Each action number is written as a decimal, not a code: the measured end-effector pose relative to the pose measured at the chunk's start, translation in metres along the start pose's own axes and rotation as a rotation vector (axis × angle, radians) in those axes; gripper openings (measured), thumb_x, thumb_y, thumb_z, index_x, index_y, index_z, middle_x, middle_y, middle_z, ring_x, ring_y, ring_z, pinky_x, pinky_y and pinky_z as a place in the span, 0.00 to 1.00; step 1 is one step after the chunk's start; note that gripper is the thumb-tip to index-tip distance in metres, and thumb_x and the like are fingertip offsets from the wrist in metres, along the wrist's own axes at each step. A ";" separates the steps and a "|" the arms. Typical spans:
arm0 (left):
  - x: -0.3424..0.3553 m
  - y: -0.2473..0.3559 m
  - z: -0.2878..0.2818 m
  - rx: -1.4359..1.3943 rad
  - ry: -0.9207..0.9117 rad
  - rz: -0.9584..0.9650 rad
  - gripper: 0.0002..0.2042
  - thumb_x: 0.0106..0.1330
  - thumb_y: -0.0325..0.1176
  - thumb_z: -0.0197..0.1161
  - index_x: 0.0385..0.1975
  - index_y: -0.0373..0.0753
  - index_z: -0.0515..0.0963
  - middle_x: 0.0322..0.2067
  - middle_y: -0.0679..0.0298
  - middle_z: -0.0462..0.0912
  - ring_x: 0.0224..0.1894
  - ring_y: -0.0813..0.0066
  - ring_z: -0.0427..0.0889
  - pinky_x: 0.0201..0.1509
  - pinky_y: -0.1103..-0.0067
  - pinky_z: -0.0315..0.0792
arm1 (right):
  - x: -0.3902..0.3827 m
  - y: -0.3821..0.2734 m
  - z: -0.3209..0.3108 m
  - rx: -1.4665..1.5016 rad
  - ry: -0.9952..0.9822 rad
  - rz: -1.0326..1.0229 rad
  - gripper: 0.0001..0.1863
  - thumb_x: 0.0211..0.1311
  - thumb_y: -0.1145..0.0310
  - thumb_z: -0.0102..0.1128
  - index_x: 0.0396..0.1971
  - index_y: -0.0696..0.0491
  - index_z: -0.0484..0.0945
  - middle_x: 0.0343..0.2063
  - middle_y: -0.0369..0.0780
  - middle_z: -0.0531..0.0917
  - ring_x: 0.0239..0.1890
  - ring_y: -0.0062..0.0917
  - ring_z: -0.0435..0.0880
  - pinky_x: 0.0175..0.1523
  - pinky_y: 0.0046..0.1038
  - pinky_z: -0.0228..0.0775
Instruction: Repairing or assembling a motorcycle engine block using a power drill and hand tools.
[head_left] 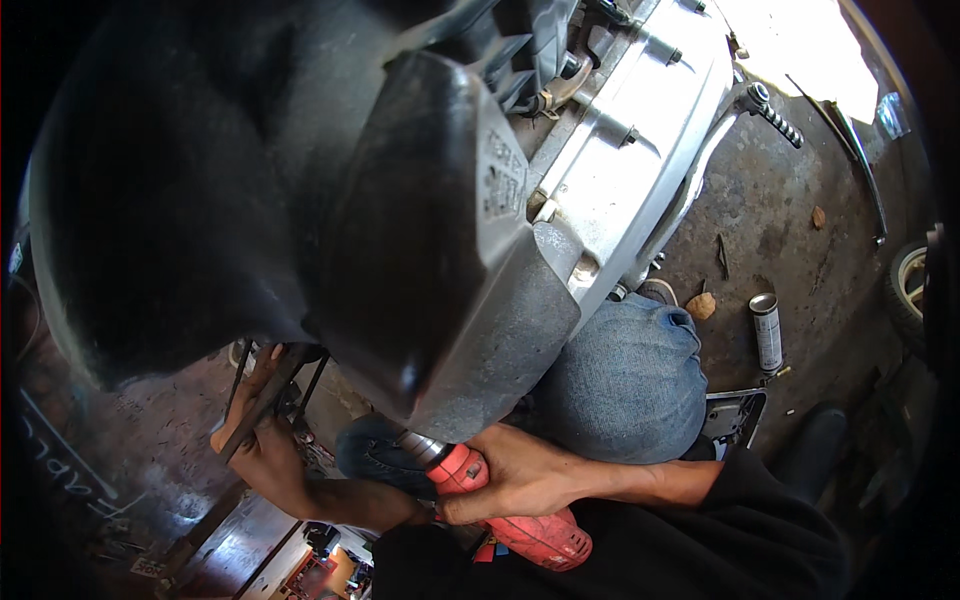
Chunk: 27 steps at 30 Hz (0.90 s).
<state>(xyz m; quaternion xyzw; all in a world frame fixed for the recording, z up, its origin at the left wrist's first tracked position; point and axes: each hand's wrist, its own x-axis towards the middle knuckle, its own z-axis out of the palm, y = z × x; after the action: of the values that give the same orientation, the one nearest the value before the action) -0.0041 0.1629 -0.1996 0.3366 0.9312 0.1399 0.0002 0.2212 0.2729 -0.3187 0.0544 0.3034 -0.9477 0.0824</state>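
My right hand (500,475) grips a red power drill or driver (535,540), whose silver nose (420,445) meets the lower end of a scuffed grey casing (505,330) on a vehicle. Its tip is hidden. Left of it, my left hand (255,430) is closed around a dark bar (255,410) beneath the big black plastic body part (190,230); its fingertips are partly hidden. A bright metal engine or transmission housing (620,160) with bolts runs along the right side of the casing.
My jeans-covered knee (625,385) is bent beside the casing. On the stained floor (740,230) lie a spray can (766,330), long metal tools (865,180), a dry leaf (701,306) and an open case (730,410). A wheel (910,290) is at right, cluttered items (320,570) at lower left.
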 end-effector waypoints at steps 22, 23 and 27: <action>0.002 0.015 0.008 -0.149 0.033 0.030 0.13 0.67 0.29 0.60 0.41 0.24 0.84 0.16 0.70 0.71 0.14 0.89 0.61 0.19 0.83 0.50 | 0.003 -0.011 0.000 -0.017 0.073 0.021 0.16 0.49 0.61 0.70 0.25 0.60 0.79 0.19 0.39 0.80 0.25 0.22 0.78 0.34 0.33 0.72; 0.003 0.018 0.007 -0.157 0.047 0.031 0.13 0.67 0.29 0.60 0.41 0.24 0.84 0.16 0.70 0.71 0.14 0.89 0.61 0.19 0.83 0.50 | 0.001 -0.015 -0.001 -0.038 0.095 0.016 0.16 0.49 0.61 0.70 0.26 0.60 0.79 0.19 0.39 0.80 0.25 0.22 0.77 0.35 0.33 0.72; 0.002 0.012 0.001 -0.135 -0.066 0.012 0.13 0.69 0.29 0.61 0.46 0.26 0.84 0.23 0.65 0.81 0.19 0.86 0.70 0.23 0.84 0.61 | -0.008 -0.019 0.001 -0.162 0.106 0.091 0.17 0.51 0.60 0.70 0.27 0.59 0.77 0.20 0.38 0.79 0.25 0.23 0.77 0.36 0.33 0.71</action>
<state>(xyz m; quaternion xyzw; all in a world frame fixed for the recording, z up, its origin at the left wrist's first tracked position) 0.0017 0.1729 -0.1972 0.3458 0.9171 0.1913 0.0526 0.2252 0.2885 -0.3058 0.1115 0.3803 -0.9111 0.1130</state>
